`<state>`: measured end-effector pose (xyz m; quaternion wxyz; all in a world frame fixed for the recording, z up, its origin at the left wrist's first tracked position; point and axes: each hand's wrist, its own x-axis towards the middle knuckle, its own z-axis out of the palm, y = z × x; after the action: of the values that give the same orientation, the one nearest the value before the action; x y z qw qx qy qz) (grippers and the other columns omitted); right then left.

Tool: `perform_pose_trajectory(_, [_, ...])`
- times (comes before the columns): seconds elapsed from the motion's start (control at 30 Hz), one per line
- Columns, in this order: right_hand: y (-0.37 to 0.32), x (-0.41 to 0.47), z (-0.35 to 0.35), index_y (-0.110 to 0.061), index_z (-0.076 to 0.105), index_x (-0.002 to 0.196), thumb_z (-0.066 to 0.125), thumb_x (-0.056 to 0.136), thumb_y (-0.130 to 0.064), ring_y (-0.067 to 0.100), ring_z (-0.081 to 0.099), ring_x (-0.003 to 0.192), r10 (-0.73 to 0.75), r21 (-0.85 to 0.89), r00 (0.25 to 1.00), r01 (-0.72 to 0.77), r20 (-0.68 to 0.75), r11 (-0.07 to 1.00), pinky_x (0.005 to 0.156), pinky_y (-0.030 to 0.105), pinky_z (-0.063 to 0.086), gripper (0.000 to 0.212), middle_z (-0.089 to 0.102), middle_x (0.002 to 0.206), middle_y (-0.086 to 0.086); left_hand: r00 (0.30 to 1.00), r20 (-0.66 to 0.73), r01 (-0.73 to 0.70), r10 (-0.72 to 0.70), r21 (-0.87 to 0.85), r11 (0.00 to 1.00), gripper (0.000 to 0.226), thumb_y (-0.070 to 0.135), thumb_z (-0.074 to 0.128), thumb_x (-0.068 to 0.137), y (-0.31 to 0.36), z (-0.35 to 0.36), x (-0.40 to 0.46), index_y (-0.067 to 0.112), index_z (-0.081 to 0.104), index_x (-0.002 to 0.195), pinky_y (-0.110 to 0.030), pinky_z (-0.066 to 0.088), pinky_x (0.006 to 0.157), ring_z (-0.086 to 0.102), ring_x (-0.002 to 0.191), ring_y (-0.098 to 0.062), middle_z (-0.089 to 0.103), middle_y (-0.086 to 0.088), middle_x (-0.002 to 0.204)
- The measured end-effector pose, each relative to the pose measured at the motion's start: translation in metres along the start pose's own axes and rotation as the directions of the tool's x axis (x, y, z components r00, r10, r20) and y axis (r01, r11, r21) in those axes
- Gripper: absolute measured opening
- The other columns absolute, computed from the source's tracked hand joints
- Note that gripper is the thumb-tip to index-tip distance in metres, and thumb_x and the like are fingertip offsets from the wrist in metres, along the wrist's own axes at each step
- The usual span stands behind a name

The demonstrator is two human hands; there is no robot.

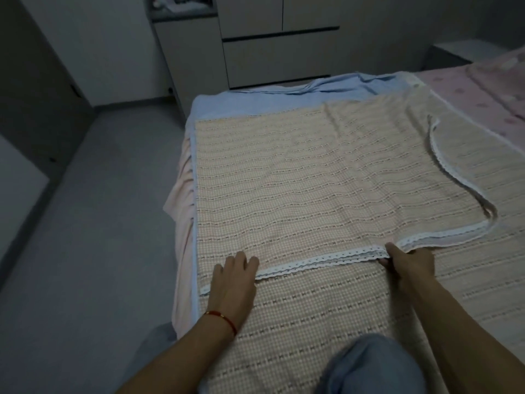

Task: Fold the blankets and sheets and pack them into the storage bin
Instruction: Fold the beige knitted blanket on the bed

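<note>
A beige checked blanket [298,180] with a white lace trim [321,261] lies spread on the bed, one part folded back over itself. My left hand [233,282] rests flat on the lace edge near the blanket's left side, fingers apart. My right hand [409,268] pinches the folded lace edge further right, thumb on top and fingers underneath. A light blue sheet [255,99] lies under the blanket at the far end of the bed. A pale pink sheet [181,223] hangs over the bed's left side. No storage bin is in view.
My knee in blue jeans [375,368] is on the bed at the bottom. A pink patterned cover [477,89] lies at the right. White drawers [281,52] and a cabinet [187,52] stand beyond the bed. Grey floor [85,223] runs along the left.
</note>
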<state>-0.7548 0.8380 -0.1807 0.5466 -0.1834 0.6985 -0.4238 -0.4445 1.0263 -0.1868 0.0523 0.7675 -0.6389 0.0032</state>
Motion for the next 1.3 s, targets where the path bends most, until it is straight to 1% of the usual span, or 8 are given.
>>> perform_pose_trajectory(0.27, [-0.003, -0.006, 0.002, 0.007, 0.049, 0.116, 0.08, 0.084, -0.002, 0.017, 0.059, 0.033, -0.028, -0.259, 0.999, 0.036, 0.035, 0.965, 0.035, 0.026, 0.05, 0.045, 0.064, 0.087, 0.027, 0.98, 0.184, 0.063, -0.075, 0.075, 0.995, 0.047, -0.004, 0.07, 0.064, -0.029, -0.009, -0.007, 0.023, 0.057, 0.1, -0.04, 0.037, 0.068, 0.055, 0.085, -0.027, 0.057, -0.001, 0.094])
perform_pose_trajectory(0.37, [-0.014, 0.0, 0.003, 0.017, 0.046, 0.124, 0.082, 0.082, -0.009, 0.032, 0.066, 0.065, -0.055, -0.375, 0.997, 0.034, -0.047, 0.926, 0.053, 0.037, 0.058, 0.061, 0.061, 0.109, 0.035, 0.903, 0.426, 0.003, -0.045, 0.097, 0.995, 0.031, 0.019, 0.056, 0.089, -0.03, -0.03, 0.007, 0.023, 0.049, 0.119, -0.042, 0.041, 0.086, 0.051, 0.109, -0.026, 0.052, -0.001, 0.118])
perform_pose_trajectory(0.5, [-0.038, 0.008, 0.001, -0.004, 0.016, 0.152, 0.076, 0.082, -0.031, 0.047, 0.04, 0.131, -0.485, -0.771, 0.853, 0.173, -0.194, 0.613, 0.101, 0.056, 0.043, 0.096, 0.026, 0.152, 0.025, 0.924, 0.381, -0.088, 0.032, 0.131, 0.987, 0.021, 0.028, 0.047, 0.096, 0.004, -0.059, 0.056, 0.021, 0.054, 0.114, -0.036, 0.043, 0.079, 0.057, 0.105, -0.026, 0.058, -0.002, 0.115])
perform_pose_trajectory(0.7, [-0.069, 0.082, 0.005, -0.031, 0.04, 0.15, 0.045, 0.102, -0.048, 0.03, 0.008, 0.155, -0.507, -0.926, 0.804, 0.375, 0.31, 0.03, 0.121, 0.06, 0.007, 0.051, 0.016, 0.169, 0.002, 0.888, 0.231, -0.387, 0.397, -0.089, 0.918, 0.034, 0.034, 0.046, 0.097, 0.111, -0.019, 0.205, 0.024, 0.053, 0.129, -0.045, 0.04, 0.089, 0.046, 0.123, -0.028, 0.051, -0.001, 0.134])
perform_pose_trajectory(0.87, [-0.117, 0.165, 0.022, -0.022, 0.05, 0.146, 0.037, 0.104, -0.051, 0.028, 0.026, 0.151, -0.51, -0.827, 0.708, 0.562, 0.488, -0.011, 0.122, 0.043, 0.022, 0.053, 0.033, 0.162, 0.01, 0.845, 0.287, -0.435, 0.451, -0.122, 0.892, 0.055, 0.05, 0.026, 0.102, 0.189, 0.027, 0.331, 0.04, 0.019, 0.155, -0.065, 0.004, 0.119, -0.007, 0.154, -0.03, -0.003, 0.004, 0.168])
perform_pose_trajectory(1.0, [-0.154, 0.222, 0.037, -0.027, 0.044, 0.148, 0.035, 0.104, -0.049, 0.033, 0.034, 0.146, -0.537, -0.853, 0.685, 0.503, 0.492, -0.139, 0.117, 0.053, 0.032, 0.05, 0.034, 0.16, 0.009, 0.86, 0.234, -0.434, 0.453, -0.132, 0.891, 0.055, 0.059, 0.012, 0.101, 0.225, 0.055, 0.421, 0.049, 0.008, 0.155, -0.069, -0.004, 0.116, -0.007, 0.154, -0.029, -0.003, 0.008, 0.168])
perform_pose_trajectory(1.17, [-0.21, 0.286, 0.042, -0.012, 0.06, 0.123, 0.046, 0.099, -0.033, 0.033, 0.058, 0.104, -0.782, -0.915, 0.549, 0.399, 0.296, -0.066, 0.085, 0.046, 0.052, 0.036, 0.061, 0.12, 0.013, 0.87, 0.197, -0.414, 0.452, -0.203, 0.887, 0.055, 0.064, 0.011, 0.099, 0.28, 0.072, 0.519, 0.056, 0.001, 0.153, -0.072, -0.005, 0.113, -0.013, 0.153, -0.029, -0.009, 0.01, 0.167])
perform_pose_trajectory(1.3, [-0.261, 0.324, 0.051, -0.012, 0.045, 0.139, 0.062, 0.091, -0.039, 0.034, 0.046, 0.119, -0.844, -0.973, 0.53, 0.226, 0.081, 0.049, 0.096, 0.05, 0.039, 0.058, 0.048, 0.134, 0.016, 0.901, 0.18, -0.352, 0.395, -0.227, 0.908, 0.055, 0.066, 0.008, 0.098, 0.314, 0.102, 0.541, 0.059, -0.006, 0.15, -0.078, -0.01, 0.106, -0.02, 0.151, -0.034, -0.012, 0.011, 0.167])
